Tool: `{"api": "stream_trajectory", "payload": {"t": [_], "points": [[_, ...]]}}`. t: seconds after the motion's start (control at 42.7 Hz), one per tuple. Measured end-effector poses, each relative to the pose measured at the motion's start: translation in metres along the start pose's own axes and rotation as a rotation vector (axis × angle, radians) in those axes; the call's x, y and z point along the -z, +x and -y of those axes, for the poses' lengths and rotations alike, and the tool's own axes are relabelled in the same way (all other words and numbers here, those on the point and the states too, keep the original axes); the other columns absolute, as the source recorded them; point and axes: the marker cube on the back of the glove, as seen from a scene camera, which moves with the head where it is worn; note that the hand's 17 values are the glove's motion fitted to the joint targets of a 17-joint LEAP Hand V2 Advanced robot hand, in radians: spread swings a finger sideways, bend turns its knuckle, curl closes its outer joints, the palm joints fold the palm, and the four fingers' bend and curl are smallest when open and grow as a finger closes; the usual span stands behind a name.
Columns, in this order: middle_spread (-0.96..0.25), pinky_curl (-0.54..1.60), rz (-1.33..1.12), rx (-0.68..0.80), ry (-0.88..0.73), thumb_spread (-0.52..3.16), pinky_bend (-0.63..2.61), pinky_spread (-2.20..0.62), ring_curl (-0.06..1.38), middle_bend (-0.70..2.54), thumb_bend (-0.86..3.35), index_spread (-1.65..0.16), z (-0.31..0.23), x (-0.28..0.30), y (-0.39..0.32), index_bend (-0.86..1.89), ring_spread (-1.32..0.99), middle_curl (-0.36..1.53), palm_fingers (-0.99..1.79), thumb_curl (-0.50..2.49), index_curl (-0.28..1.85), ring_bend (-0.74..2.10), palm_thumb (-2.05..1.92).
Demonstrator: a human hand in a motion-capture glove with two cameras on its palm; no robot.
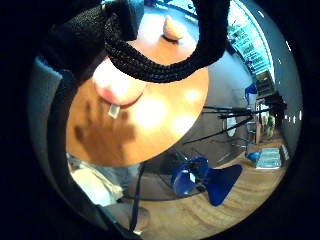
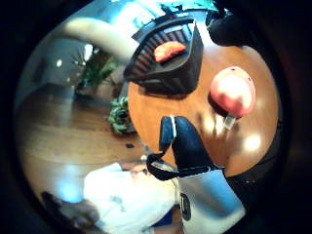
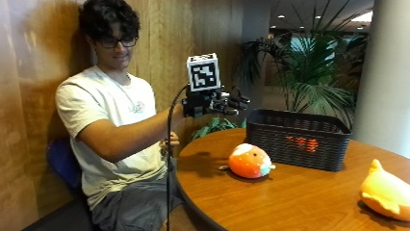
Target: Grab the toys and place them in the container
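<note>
One gloved right hand (image 3: 214, 103) hovers above the table (image 3: 288, 197), fingers relaxed and holding nothing. Below and right of it sits the round orange toy (image 3: 249, 162), just before the black basket (image 3: 298, 139); a yellow toy (image 3: 388, 190) lies farther right.

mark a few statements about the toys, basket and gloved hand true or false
1. The black slatted plastic basket already holds an orange toy. True.
2. The round orange and white plush toy lies inside the basket. False: it sits on the round wooden table, beside the basket.
3. The black-gloved right hand holds a toy. False: it is raised above the table, holding nothing.
4. A yellow-orange plush toy lies on the table, apart from the basket. True.
</note>
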Motion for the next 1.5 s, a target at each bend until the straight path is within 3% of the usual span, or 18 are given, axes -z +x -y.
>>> {"api": "stream_trajectory", "payload": {"t": [0.14, 0.257, 0.468, 0.655, 1.006, 1.428, 1.498], "points": [[-0.02, 0.27, -0.014, 0.003, 0.01, 1.21, 0.74, 0.02, 0.11, 0.17, 0.07, -0.3, 0.002, 0.0, 0.012, 0.39, -0.01, 0.09, 0.1, 0.21, 0.25, 0.3, 0.16], [-0.01, 0.31, -0.085, -0.014, -0.02, 1.25, 0.85, 0.02, 0.15, 0.18, 0.05, -0.29, 0.007, 0.001, 0.023, 0.13, -0.01, 0.12, -0.04, 0.24, 0.21, 0.37, 0.16], [0.01, 0.36, -0.095, -0.179, -0.183, 1.28, 1.03, 0.03, 0.17, 0.13, 0.03, -0.27, 0.036, -0.019, 0.042, -0.01, 0.01, 0.15, -0.27, 0.28, 0.13, 0.38, 0.17], [0.03, 0.39, -0.133, -0.132, -0.305, 1.29, 1.13, 0.03, 0.2, 0.14, 0.01, -0.25, 0.06, -0.058, 0.057, -0.09, 0.02, 0.18, -0.39, 0.3, 0.05, 0.41, 0.19], [0.04, 0.36, -0.106, -0.132, -0.437, 1.25, 1.01, 0.07, 0.16, 0.09, -0.02, -0.26, 0.084, -0.116, 0.065, 0.15, 0.05, 0.19, -0.38, 0.32, 0.11, 0.11, 0.17], [0.05, 0.38, 0.012, -0.186, -0.65, 1.23, 1.16, 0.09, 0.12, 0.05, -0.01, -0.28, 0.082, -0.15, 0.072, 0.08, 0.06, 0.14, -0.4, 0.34, 0.14, 0.12, 0.21], [0.05, 0.39, 0.006, -0.176, -0.642, 1.25, 1.21, 0.08, 0.13, 0.03, 0.01, -0.29, 0.083, -0.151, 0.072, 0.13, 0.06, 0.12, -0.3, 0.34, 0.15, 0.17, 0.26]]}}
